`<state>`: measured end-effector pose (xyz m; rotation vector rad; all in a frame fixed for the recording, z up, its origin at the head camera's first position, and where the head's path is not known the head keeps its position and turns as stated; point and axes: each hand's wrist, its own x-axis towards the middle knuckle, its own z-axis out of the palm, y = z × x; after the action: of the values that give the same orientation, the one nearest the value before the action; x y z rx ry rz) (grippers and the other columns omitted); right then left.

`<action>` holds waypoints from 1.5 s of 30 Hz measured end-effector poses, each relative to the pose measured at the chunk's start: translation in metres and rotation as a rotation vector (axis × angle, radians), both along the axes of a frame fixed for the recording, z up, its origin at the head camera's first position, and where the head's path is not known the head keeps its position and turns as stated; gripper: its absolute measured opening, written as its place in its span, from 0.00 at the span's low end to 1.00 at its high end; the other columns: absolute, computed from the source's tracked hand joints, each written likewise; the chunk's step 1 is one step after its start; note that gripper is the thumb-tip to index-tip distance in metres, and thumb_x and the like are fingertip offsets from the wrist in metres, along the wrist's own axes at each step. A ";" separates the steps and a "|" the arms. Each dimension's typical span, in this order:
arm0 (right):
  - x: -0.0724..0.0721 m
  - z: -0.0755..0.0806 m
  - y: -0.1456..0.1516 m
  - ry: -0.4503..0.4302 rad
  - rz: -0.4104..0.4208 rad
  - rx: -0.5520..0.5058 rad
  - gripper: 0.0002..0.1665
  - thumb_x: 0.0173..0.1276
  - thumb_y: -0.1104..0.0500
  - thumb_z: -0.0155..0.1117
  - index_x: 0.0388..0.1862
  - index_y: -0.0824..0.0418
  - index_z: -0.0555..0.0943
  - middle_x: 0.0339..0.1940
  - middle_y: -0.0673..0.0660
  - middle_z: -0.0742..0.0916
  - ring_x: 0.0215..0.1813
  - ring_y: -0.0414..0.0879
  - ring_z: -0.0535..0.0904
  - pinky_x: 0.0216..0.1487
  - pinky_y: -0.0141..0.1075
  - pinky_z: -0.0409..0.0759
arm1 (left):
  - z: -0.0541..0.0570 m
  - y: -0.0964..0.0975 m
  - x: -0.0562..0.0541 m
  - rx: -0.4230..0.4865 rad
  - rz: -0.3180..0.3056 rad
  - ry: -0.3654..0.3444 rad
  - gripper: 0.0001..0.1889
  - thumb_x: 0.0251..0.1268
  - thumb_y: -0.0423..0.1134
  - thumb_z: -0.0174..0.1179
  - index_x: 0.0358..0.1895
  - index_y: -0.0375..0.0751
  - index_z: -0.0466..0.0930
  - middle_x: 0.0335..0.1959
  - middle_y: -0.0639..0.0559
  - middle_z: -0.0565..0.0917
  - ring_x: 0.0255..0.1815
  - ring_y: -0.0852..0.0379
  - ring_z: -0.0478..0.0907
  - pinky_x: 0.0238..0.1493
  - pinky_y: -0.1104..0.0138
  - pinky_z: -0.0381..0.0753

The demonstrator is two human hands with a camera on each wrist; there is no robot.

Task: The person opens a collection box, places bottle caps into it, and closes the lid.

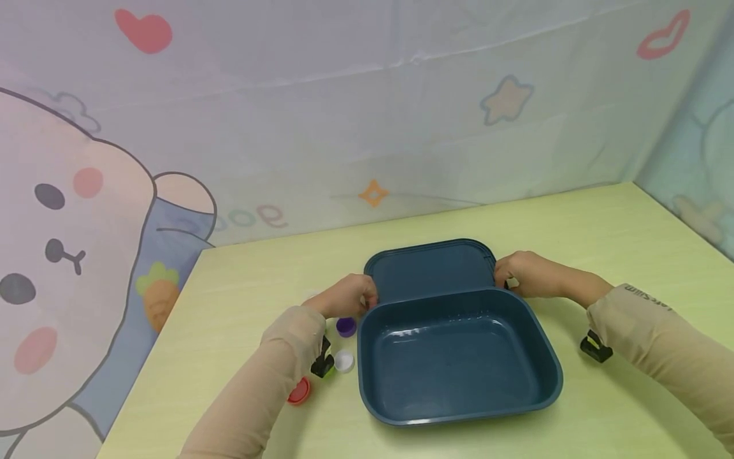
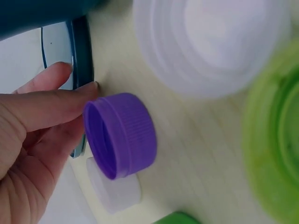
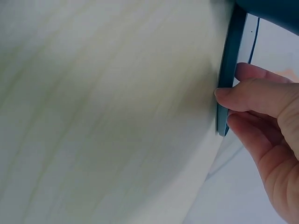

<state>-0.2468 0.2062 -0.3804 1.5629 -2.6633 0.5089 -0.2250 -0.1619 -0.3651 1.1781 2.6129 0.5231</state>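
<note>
A dark blue rectangular box [image 1: 459, 363] stands open on the table, its inside bare. Behind it lies its flat dark blue lid [image 1: 430, 271], partly hidden by the box's back rim. My left hand [image 1: 346, 296] pinches the lid's left edge, with thumb and fingers on that edge [image 2: 83, 56] in the left wrist view. On the opposite side my right hand [image 1: 530, 274] grips the right edge [image 3: 229, 60] between thumb and fingers. Close by the left fingertips is a purple bottle cap [image 2: 126, 135], tipped on its side in that view.
Left of the box lie a white cap [image 1: 344, 361] and a red cap [image 1: 299, 391]. The left wrist view also has a green cap [image 2: 275, 126] and a small white cap [image 2: 114, 186]. A printed cloth [image 1: 321, 115] hangs behind the light green table [image 1: 625, 242].
</note>
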 end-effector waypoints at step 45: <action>0.075 0.010 0.008 -0.469 -0.287 -0.271 0.29 0.64 0.62 0.60 0.63 0.65 0.67 0.60 0.65 0.75 0.53 0.58 0.75 0.50 0.51 0.74 | 0.016 -0.078 0.024 0.164 0.298 -0.120 0.18 0.56 0.28 0.62 0.52 0.36 0.78 0.51 0.44 0.77 0.54 0.40 0.70 0.54 0.46 0.71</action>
<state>-0.1714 0.2141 -0.3706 1.0668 -2.8962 1.2873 -0.2014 -0.2402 -0.3486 0.7711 2.6949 0.8513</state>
